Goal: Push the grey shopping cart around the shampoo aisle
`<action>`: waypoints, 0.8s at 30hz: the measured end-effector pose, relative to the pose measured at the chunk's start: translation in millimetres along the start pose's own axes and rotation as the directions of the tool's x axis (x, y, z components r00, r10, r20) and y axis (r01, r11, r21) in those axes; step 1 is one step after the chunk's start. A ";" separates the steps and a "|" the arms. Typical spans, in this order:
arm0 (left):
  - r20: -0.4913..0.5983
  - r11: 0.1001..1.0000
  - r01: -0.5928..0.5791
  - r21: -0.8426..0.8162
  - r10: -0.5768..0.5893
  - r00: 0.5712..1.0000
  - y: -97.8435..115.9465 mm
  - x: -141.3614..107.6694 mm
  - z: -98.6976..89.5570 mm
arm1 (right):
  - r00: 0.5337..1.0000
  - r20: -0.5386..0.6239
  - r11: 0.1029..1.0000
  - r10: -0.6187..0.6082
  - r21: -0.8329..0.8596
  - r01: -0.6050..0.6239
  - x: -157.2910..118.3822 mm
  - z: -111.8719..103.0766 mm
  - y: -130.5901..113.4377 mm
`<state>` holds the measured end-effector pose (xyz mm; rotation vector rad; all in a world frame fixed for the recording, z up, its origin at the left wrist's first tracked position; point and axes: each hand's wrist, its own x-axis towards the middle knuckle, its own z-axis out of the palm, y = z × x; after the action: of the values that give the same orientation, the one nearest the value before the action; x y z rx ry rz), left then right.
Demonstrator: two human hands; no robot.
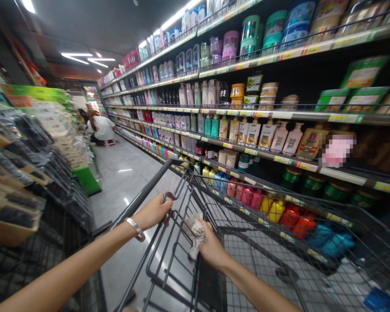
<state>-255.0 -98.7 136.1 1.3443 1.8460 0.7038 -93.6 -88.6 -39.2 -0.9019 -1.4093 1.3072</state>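
A dark grey wire shopping cart stands in front of me in a store aisle. My left hand, with a silver bracelet at its wrist, is closed around a curved dark bar of the cart, just beside the cart's handle. Its fingertips are partly hidden behind the bar. In my right hand is a crumpled, whitish cloth, pinched and pressed against the wires of the cart's folding inner panel. Part of the cloth hangs below the fingers.
Along the right side run long shelves of bottles, jars and tubs. Boxed goods and a green display line the left. Farther down the aisle a person in a white top crouches on a low stool. Grey floor lies between.
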 end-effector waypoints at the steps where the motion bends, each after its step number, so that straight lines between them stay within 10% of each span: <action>1: 0.001 1.000 -0.001 0.001 0.001 1.000 0.0 -0.2 0.1 | 1.000 0.015 1.000 -0.009 -0.017 0.009 0.6 -2.0 -1.3; 11: 0.002 0.999 -0.027 0.022 0.027 1.000 0.8 0.5 2.2 | 0.975 0.198 0.938 -0.098 -0.310 0.158 3.7 -11.5 -22.6; 24: 0.003 0.995 -0.058 0.078 0.058 0.998 3.6 1.7 5.4 | 0.943 0.051 0.738 0.330 -0.637 -0.224 -13.3 -48.4 56.6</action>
<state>-249.0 -95.9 135.3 1.4536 1.8573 0.6672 -49.0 -80.3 -99.8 -1.5297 -1.9515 1.1457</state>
